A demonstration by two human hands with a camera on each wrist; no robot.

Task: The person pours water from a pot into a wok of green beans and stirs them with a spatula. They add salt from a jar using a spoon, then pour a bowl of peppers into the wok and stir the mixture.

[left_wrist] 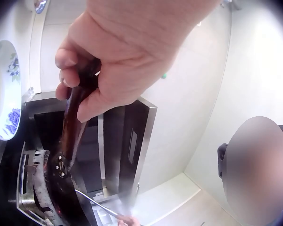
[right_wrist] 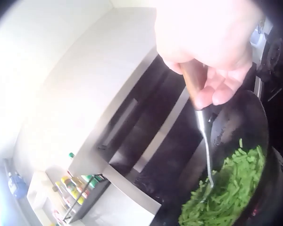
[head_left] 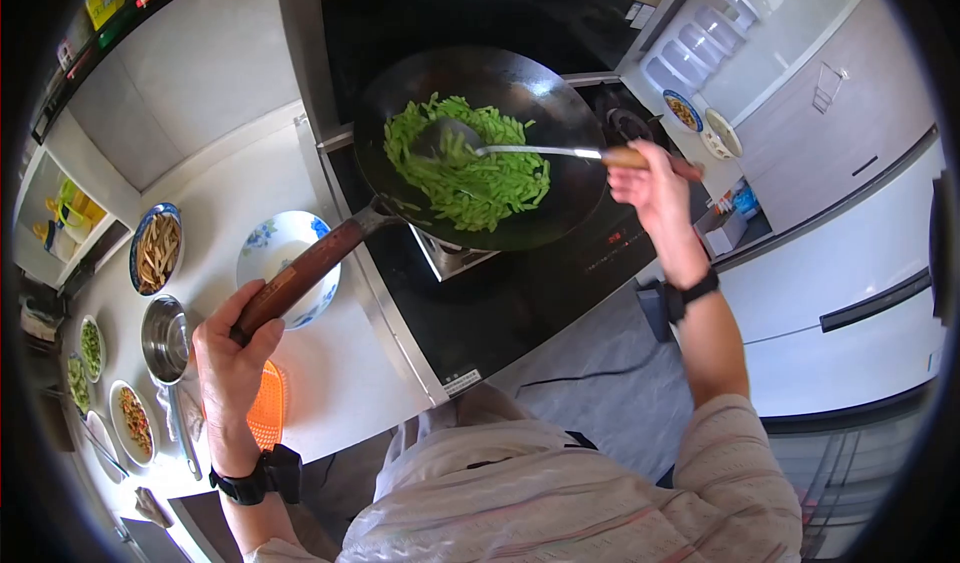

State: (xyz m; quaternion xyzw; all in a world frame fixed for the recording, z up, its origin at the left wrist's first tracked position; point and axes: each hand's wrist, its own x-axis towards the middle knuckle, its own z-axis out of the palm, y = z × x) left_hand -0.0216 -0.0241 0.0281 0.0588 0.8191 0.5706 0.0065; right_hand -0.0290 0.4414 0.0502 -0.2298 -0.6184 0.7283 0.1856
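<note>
Wok (head_left: 500, 93) handle gripped by left hand (head_left: 232, 348), spatula (head_left: 520, 150) held by right hand (head_left: 655, 188); greens (head_left: 470, 168) best kept centred, wok steadied.

We see the black round metal wok (head_left: 540, 113) on the dark glass cooktop (head_left: 520, 303), green cut vegetable strips (head_left: 470, 168) in it — the long steel spatula (head_left: 470, 145) among them. Left of the cooktop, on the white counter (head_left: 350, 373), lie a blue-flowered white plate (head_left: 270, 243), a small steel bowl (head_left: 165, 338) and an orange mesh mat (head_left: 268, 408).
</note>
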